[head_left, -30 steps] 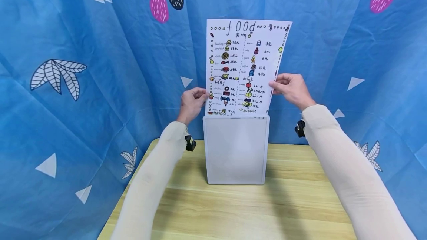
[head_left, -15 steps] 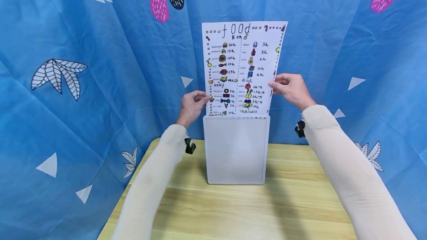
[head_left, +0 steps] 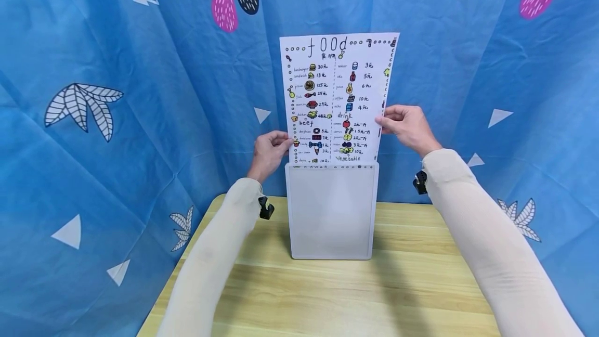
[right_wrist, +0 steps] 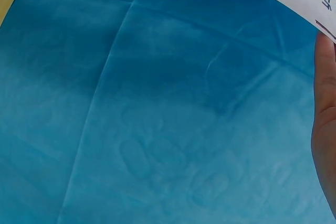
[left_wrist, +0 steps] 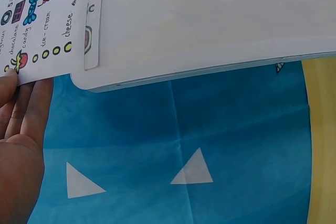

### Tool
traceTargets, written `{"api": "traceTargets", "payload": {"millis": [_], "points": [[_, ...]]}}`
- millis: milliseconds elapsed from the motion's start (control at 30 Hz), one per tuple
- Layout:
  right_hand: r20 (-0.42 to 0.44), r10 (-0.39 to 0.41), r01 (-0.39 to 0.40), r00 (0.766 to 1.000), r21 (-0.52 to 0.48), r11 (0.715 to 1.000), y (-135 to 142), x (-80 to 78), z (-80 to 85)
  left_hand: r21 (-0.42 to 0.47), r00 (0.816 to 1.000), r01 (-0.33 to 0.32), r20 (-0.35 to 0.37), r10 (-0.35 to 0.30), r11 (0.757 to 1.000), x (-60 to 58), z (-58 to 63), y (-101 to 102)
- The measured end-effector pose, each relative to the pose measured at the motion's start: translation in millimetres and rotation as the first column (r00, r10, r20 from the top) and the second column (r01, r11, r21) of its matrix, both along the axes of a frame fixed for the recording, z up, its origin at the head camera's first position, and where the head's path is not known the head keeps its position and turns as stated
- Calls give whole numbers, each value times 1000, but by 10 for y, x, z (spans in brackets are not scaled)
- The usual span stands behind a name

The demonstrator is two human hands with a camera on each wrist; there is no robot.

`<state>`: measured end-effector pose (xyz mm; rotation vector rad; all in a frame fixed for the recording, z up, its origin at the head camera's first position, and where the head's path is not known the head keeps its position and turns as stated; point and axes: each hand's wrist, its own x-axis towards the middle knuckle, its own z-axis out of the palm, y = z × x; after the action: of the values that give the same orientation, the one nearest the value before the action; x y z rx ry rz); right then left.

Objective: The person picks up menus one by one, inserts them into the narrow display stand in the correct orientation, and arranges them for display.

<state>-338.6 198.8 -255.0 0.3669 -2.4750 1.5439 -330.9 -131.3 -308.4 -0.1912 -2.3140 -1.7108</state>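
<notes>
A hand-drawn paper menu (head_left: 339, 92), headed "food" with small coloured drawings and prices, stands above a white upright display frame (head_left: 331, 212). My left hand (head_left: 269, 154) pinches the sheet's lower left edge between thumb and fingers. At the right edge, somewhat higher, my right hand (head_left: 411, 125) pinches it too. The sheet's bottom strip lies inside the frame's top, its border drawings showing faintly through the clear front. In the left wrist view the paper's lower strip (left_wrist: 93, 24) sits behind the clear cover at the frame's corner. The right wrist view catches only the paper's curved edge (right_wrist: 294, 1).
The frame stands on a light wooden table (head_left: 281, 295), near its back edge. A blue patterned curtain (head_left: 164, 66) hangs behind and along both sides. Black wrist mounts (head_left: 265, 208) sit on both cream sleeves.
The menu has shifted left and slid lower, its bottom edge now inside the frame's top. My left hand has dropped with it; the right hand has stayed nearly still. The frame has not moved.
</notes>
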Motion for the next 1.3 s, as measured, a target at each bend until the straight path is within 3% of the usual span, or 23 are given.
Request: {"api": "traceTargets", "payload": {"millis": [400,700,933,1300], "points": [[-1,12,-12,1000,-15,1000,5,-8,-40,-17,1000,3,22,-3,1000,-18,-69,-17],[12,10,-11,1000,3,1000,26,-9,-85,-1,1000,12,-5,-12,1000,-48,-64,-28],[13,24,-24,1000,-9,1000,26,-31,-110,2,997,-11,-75,11,1000,-75,135,-26],[26,27,-27,999,17,999,-1,-45,-111,-27,988,-57,-146,52,998,-96,614,-15]]}}
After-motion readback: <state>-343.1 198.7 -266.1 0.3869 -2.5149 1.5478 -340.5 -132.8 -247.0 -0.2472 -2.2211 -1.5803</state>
